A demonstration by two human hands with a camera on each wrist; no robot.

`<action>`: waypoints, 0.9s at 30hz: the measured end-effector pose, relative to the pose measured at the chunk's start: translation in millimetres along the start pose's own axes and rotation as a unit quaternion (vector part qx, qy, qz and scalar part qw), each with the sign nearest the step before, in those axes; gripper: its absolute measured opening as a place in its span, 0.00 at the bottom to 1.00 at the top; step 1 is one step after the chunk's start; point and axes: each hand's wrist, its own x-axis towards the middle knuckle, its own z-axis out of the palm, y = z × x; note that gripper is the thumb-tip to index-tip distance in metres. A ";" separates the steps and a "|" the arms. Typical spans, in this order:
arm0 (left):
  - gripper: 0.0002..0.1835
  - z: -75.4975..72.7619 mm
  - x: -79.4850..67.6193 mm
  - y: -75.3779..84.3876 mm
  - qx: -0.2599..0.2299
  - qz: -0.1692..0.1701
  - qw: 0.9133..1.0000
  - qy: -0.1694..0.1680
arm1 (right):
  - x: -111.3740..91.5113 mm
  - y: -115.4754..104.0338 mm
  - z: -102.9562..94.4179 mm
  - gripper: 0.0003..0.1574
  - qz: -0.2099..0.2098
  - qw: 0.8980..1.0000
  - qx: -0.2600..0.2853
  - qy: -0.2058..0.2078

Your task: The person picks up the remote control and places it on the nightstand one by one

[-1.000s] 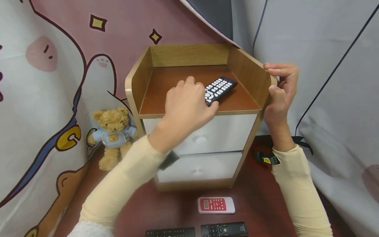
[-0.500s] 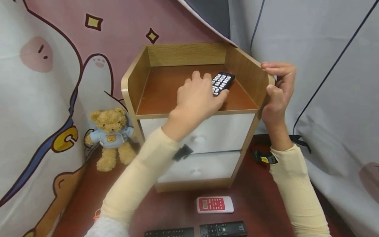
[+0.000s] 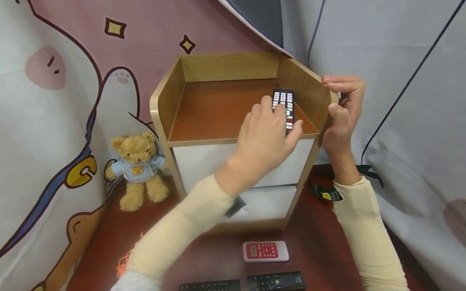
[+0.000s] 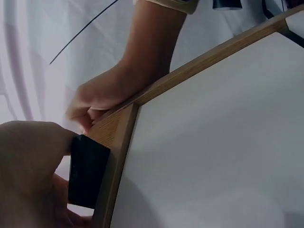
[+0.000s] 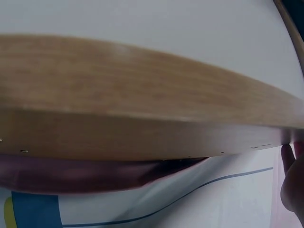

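Note:
A black remote control (image 3: 283,101) with white buttons is at the right part of the small cabinet's brown top (image 3: 214,107), beside the right side panel. My left hand (image 3: 263,139) holds it near its lower end, thumb on the right and fingers over the left; the palm side is hidden. In the left wrist view, the remote's dark end (image 4: 88,173) shows between the fingers of the left hand (image 4: 28,166). My right hand (image 3: 344,115) grips the cabinet's right side panel (image 3: 303,85), fingers and thumb at its front edge. In the right wrist view only part of that hand (image 5: 293,185) shows.
A red-and-white remote (image 3: 265,251) and two black remotes, one left (image 3: 211,285) and one right (image 3: 276,281), lie on the dark red table (image 3: 309,242). A teddy bear (image 3: 140,169) sits left of the cabinet's white drawers (image 3: 207,159). Orange string (image 3: 123,262) lies by the left sleeve.
My left hand has moved right across the cabinet top with the remote control, which has turned from slanted to nearly straight front-to-back. The right hand has stayed on the panel.

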 end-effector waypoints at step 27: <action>0.24 11.1 -1.4 0.2 -0.010 0.109 0.993 0.044 | -1.1 -0.2 -1.9 0.21 -0.002 1.000 0.000 -0.003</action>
